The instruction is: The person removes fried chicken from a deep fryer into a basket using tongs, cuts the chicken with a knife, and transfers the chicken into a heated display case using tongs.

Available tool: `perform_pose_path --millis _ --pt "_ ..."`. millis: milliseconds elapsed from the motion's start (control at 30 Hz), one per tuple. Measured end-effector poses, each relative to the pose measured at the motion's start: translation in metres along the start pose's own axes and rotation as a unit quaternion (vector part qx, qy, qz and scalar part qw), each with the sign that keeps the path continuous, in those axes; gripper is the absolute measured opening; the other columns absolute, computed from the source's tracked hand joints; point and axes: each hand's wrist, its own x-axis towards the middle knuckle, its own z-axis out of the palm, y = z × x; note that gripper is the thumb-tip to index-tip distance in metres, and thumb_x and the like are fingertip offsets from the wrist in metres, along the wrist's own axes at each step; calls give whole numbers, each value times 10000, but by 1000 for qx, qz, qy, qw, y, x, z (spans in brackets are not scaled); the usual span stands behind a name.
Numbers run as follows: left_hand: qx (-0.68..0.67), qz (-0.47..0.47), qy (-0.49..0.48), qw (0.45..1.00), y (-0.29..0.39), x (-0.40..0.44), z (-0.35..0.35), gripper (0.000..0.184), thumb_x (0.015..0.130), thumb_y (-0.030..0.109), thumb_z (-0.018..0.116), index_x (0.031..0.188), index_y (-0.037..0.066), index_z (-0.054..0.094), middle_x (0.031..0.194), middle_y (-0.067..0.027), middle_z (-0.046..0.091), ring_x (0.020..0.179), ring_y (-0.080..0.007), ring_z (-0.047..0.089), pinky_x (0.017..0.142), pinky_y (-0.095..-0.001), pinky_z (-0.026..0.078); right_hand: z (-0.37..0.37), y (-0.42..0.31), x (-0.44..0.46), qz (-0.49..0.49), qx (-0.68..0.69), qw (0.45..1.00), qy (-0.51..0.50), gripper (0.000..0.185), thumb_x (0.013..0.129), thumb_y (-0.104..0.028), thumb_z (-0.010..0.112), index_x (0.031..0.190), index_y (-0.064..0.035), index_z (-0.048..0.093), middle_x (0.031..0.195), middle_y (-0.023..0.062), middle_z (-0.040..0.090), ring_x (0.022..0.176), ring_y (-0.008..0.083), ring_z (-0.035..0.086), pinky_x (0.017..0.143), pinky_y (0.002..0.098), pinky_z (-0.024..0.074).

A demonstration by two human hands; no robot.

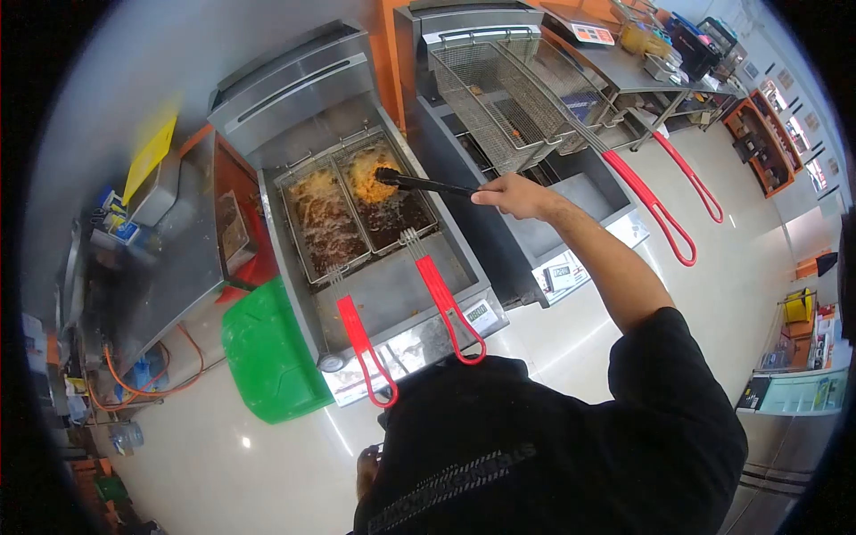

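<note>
My right hand (513, 196) is closed around the handle of long black tongs (437, 185), held out over the deep fryer. The dark tip of the tongs touches golden, battered food (367, 178) frying in the right-hand wire basket (392, 234). More pieces bubble in the brown oil of the left-hand basket (330, 264). Both baskets sit side by side in the fryer, their red handles (443, 303) pointing toward my body. Low beside my dark shirt, my left hand (366, 468) shows only in part, with its fingers hidden.
A second fryer (571, 214) stands to the right, with raised wire baskets (504, 116) and long red handles (655, 209) jutting out. Left are a steel table (169, 276) and a green plastic bin or lid (272, 357). Behind the second fryer, a scale (588, 34) rests on a counter.
</note>
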Motion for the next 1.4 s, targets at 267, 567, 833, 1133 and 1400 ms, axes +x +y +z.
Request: perform_pose_path --millis 267,567,833,1133,1400 --pt "-12 0 2 1000 -6 -2 2 195 952 144 527 1082 0 556 982 -152 634 872 -268 642 694 -395 549 8 16 5 9 59 998 -6 572 841 -506 648 1179 -44 651 618 -7 442 546 99 432 469 269 356" --pt "-23 1 7 1000 -12 3 7 201 957 143 526 1079 -13 554 1001 -157 629 887 -270 641 713 -396 557 15 19 -1 57 157 985 -42 590 852 -491 651 1218 -30 617 639 -5 423 498 88 390 422 236 307" --pt "-47 4 5 999 -24 5 3 206 961 142 526 1077 -26 553 1018 -161 624 900 -272 641 729 -397 564 22 13 9 37 55 997 -29 567 861 -522 617 1156 -40 658 616 55 503 476 120 437 435 285 357" --pt "-53 50 5 997 -3 -2 8 216 968 135 512 1081 -45 549 1041 -161 620 916 -264 641 748 -395 568 42 6 71 4 -201 978 -53 633 866 -544 578 738 72 638 561 183 567 534 291 592 565 425 464" --pt "-21 39 -3 999 -66 35 0 318 964 239 523 1103 -43 576 1089 -168 629 946 -253 650 784 -388 556 46 -20 83 69 -224 968 -86 663 861 -546 580 643 80 612 592 204 584 584 324 621 631 448 484"
